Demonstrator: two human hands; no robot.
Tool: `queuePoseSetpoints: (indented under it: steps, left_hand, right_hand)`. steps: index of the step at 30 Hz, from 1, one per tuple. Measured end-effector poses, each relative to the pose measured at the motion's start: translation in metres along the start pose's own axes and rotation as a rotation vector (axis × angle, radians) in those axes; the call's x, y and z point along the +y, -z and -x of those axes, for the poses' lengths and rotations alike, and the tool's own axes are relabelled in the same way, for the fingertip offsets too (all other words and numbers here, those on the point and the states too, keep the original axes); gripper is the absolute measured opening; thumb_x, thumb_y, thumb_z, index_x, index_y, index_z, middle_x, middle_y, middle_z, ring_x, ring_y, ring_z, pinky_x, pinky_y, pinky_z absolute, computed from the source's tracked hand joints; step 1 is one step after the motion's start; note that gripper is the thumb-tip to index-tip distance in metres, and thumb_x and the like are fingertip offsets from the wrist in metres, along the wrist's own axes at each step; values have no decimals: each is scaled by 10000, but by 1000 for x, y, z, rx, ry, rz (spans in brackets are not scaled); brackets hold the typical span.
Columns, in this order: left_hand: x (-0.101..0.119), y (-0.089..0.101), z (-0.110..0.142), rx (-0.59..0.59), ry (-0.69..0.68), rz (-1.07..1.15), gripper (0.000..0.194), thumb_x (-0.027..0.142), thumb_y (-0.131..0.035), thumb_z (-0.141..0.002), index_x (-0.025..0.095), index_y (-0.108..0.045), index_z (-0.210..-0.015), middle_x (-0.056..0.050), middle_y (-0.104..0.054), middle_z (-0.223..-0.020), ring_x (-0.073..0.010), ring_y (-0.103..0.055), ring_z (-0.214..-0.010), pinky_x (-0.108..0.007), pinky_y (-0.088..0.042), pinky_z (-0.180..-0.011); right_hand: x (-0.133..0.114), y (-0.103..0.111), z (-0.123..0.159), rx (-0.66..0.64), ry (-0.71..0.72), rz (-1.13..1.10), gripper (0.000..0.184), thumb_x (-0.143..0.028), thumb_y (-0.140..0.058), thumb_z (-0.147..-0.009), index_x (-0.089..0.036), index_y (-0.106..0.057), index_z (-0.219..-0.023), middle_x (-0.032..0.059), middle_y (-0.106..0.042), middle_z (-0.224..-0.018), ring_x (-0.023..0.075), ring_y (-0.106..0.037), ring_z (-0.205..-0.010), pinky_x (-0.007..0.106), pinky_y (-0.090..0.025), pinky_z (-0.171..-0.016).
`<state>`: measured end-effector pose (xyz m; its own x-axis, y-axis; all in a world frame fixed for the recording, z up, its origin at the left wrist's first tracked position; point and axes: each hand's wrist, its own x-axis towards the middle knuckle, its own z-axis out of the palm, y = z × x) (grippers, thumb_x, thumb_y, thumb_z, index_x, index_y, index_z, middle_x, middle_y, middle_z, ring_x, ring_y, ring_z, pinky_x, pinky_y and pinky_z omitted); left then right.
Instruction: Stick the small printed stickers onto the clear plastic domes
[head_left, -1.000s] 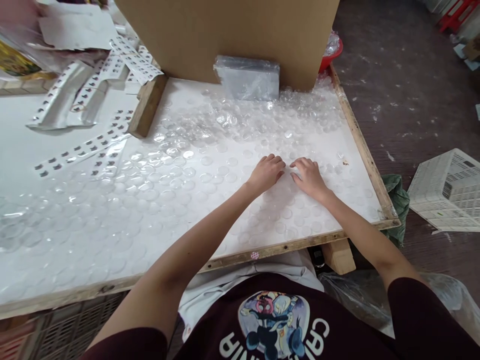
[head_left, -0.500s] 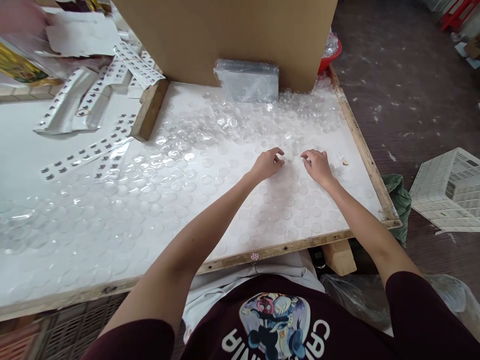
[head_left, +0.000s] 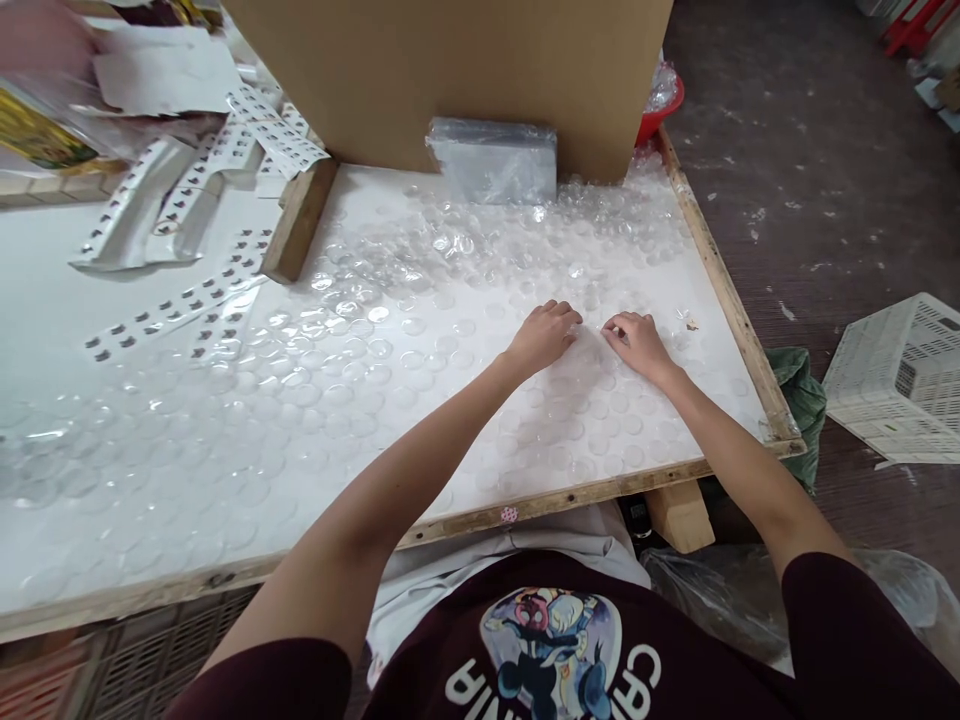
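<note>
Many clear round discs lie spread over the white tabletop, some flat and single, others heaped toward the back. Low over them, near the table's right part, is my left hand, its fingers curled together and pointing right; what they hold, if anything, is hidden. Facing it across a small gap, my right hand has thumb and forefinger pinched together. Anything in that pinch is too small and clear to make out.
A large cardboard sheet stands at the back, with a plastic-wrapped stack before it. Sticker sheets and a wooden block are at left. Wooden strips edge the table. A white crate stands right.
My left hand has shifted slightly right and its fingers have drawn together. My right thumb and forefinger have closed into a pinch. The discs around look the same.
</note>
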<state>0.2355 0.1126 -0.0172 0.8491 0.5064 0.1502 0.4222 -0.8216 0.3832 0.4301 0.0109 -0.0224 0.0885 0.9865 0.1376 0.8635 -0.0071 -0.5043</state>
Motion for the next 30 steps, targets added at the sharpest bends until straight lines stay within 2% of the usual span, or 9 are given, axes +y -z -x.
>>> queuePoseSetpoints:
  steps: [5,9,12,17,20,23,27,30]
  left_hand:
    - [0,-4,-10,-19,22,-18,261,180,-567,-914,159,-648,-1161,-144,-692,-1179,-309,-601,-1114,-447,-466,-966]
    - [2,-5,-14,-27,18,-13,382,185,-624,-882,149,-587,-1260,-147,-696,-1198,-316,-595,-1144,-445,-459,-976]
    - [5,-6,-15,-40,1,4,417,167,-630,-870,166,-554,-1280,-130,-711,-1182,-311,-600,-1139,-442,-460,-973]
    - [6,-6,-13,-19,13,48,384,90,-568,-868,160,-560,-1245,-122,-737,-1099,-300,-626,-1088,-438,-475,-954]
    - [4,-3,-9,11,45,60,328,89,-530,-889,168,-586,-1202,-107,-747,-1012,-299,-641,-1038,-445,-490,-931]
    - [1,-1,-5,42,76,57,278,79,-482,-907,172,-621,-1129,-106,-736,-970,-287,-653,-990,-421,-511,-883]
    - [1,-2,-6,88,102,52,257,62,-444,-910,183,-653,-999,-115,-711,-1011,-266,-660,-960,-395,-525,-845]
    - [2,-5,-8,106,98,40,304,39,-426,-902,176,-655,-1047,-130,-692,-1088,-266,-657,-996,-404,-529,-861]
  right_hand:
    - [5,6,5,-34,-189,-106,185,-275,-529,-916,-222,-656,-793,21,-731,-830,189,-610,-725,382,-403,-853]
    - [6,10,9,80,-252,20,143,-225,-520,-907,-203,-642,-837,67,-728,-876,245,-644,-858,431,-380,-910]
    - [0,9,9,127,-179,75,141,-189,-527,-904,-189,-648,-975,112,-713,-994,289,-636,-989,445,-379,-922]
    - [-15,-3,2,8,56,43,263,-166,-525,-930,-206,-649,-1159,118,-661,-1224,291,-572,-1155,429,-384,-959]
    - [-14,-11,-1,-43,58,92,260,-157,-539,-933,-211,-674,-1148,118,-653,-1207,300,-564,-1139,436,-380,-951]
    - [-7,-15,-1,-25,44,110,256,-143,-531,-936,-217,-685,-1128,119,-656,-1177,305,-562,-1133,433,-374,-941]
    - [-1,-15,0,10,7,91,244,-104,-518,-921,-206,-685,-1067,108,-687,-1068,296,-583,-1078,431,-361,-938]
    - [-3,-12,2,47,-8,74,244,-83,-513,-906,-203,-674,-1044,107,-690,-1073,288,-593,-1070,424,-356,-937]
